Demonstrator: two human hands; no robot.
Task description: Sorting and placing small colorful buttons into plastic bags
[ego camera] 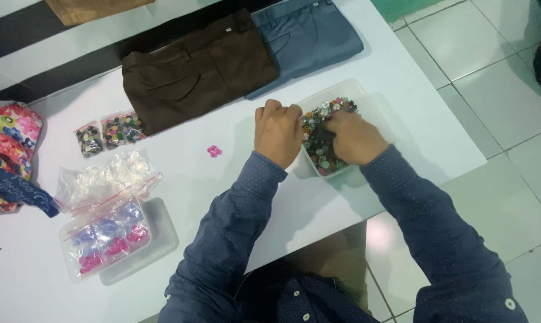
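Note:
A clear plastic tub [366, 98] full of mixed coloured buttons [321, 119] stands on the white table [222, 179]. My right hand [354, 137] is down inside the tub, its fingers buried among the buttons; what it grips is hidden. My left hand [277, 131] is curled into a fist against the tub's left rim, fingers folded under. Both arms wear dark blue dotted sleeves. A small pink button cluster [214, 151] lies on the table left of my left hand.
Folded brown trousers [199, 72] and blue trousers [306, 36] lie at the table's far side. To the left are small bags of buttons [109, 131], a crumpled clear bag [103, 176], a zip bag of pink and purple buttons [106, 239] on a clear lid, and floral cloth [10, 149]. Tiled floor lies right.

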